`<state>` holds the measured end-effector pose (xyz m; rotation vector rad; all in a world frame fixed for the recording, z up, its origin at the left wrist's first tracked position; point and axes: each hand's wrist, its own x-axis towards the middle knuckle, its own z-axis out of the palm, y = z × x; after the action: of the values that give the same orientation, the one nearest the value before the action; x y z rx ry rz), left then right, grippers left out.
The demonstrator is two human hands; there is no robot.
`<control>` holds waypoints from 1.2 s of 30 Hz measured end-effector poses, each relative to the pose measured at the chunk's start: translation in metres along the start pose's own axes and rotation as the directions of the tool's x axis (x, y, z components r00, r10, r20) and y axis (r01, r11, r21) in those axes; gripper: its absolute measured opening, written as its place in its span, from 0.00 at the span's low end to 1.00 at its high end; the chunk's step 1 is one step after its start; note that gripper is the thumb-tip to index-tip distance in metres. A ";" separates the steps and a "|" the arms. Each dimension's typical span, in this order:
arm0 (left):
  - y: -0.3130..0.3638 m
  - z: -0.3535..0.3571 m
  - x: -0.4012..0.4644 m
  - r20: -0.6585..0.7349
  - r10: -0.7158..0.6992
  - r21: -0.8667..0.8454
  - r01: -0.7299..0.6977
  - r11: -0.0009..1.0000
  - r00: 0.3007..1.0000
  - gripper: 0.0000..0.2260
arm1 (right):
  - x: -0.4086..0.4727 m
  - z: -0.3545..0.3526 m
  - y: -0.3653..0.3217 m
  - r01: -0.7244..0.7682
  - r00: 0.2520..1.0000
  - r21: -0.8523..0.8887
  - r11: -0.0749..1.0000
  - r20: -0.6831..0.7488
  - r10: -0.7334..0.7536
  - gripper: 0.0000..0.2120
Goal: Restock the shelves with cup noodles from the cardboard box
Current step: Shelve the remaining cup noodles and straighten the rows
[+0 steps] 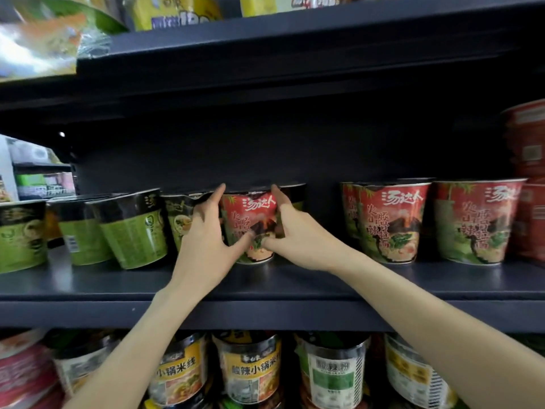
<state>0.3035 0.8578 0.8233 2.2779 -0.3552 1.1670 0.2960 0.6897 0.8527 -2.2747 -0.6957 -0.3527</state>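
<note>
The dark shelf [265, 286] carries green cups [132, 228] left, red cups [392, 222] right

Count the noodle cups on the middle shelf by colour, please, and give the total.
Red cups: 3 (one between both hands, two on the right)
Green cups: 5 (, one behind the held cup)
Total: 8

Dim shelf recess, soft overall blur, wide-angle bending at edges
</note>
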 end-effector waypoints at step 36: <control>-0.012 0.012 0.030 -0.048 0.287 0.358 -0.252 0.899 0.957 0.31 | 0.110 -0.097 0.035 0.056 0.991 -0.862 0.504 0.108 0.074 0.12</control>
<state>0.3343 0.8610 0.8378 2.5161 -0.4701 1.5884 0.4014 0.6417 0.9498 -3.3050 -0.6394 -0.6705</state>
